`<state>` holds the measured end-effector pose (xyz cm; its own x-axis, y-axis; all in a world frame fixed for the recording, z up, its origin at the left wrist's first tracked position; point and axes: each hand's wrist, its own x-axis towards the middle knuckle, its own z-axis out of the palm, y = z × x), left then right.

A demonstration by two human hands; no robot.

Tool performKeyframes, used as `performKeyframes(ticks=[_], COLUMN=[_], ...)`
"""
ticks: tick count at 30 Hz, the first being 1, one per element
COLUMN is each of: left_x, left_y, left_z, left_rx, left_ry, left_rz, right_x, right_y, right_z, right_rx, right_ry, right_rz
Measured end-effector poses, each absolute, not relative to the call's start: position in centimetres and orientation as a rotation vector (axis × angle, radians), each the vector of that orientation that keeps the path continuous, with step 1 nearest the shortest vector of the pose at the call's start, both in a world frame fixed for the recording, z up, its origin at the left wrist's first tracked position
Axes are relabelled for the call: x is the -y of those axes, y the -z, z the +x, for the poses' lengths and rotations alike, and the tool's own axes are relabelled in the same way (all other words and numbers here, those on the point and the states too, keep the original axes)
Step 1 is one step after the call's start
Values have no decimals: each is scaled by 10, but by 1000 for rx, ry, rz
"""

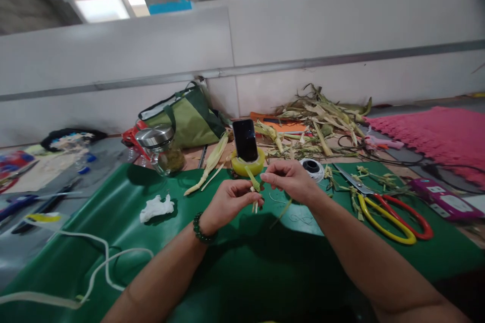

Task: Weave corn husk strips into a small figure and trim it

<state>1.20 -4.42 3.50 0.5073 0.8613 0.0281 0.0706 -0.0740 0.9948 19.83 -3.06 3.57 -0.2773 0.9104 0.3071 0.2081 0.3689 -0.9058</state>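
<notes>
My left hand (232,201), with a dark green bead bracelet (200,229) on its wrist, pinches a small bundle of corn husk (254,181). Its green end points up, and short pale ends stick out below the fingers. Close to the bundle's right side, my right hand (291,180) is closed in a pinch; what lies between its fingertips is too small to make out. Below it a thin green strip (282,213) slants downward. White thread (301,219) lies loosely near a spool (311,166).
A phone (245,140) stands in a yellow tape roll (248,165). Red-and-yellow-handled scissors (390,214) and a purple device (445,199) lie right. Corn husks (322,116) are heaped behind. A glass jar (161,151), green bag (189,118) and crumpled tissue (156,208) are left, on or behind the green mat (125,232).
</notes>
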Motion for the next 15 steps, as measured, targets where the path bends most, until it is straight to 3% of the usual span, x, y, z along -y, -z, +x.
performKeyframes(ticks=[4,10,15], left_x=[41,38,38], left_y=[-34,-31,-33], left_z=[11,12,8], left_rx=[-848,-951,-948], left_ry=[-862,-1078,-1153], left_rz=[1341,1315,1391], right_x=[29,36,44], right_y=[-33,-26,-28], right_z=[196,187,183], right_rx=[1688,1911,2095], right_ry=[-971,-1250,-1000], right_rz=[-1003,-1002,-1022])
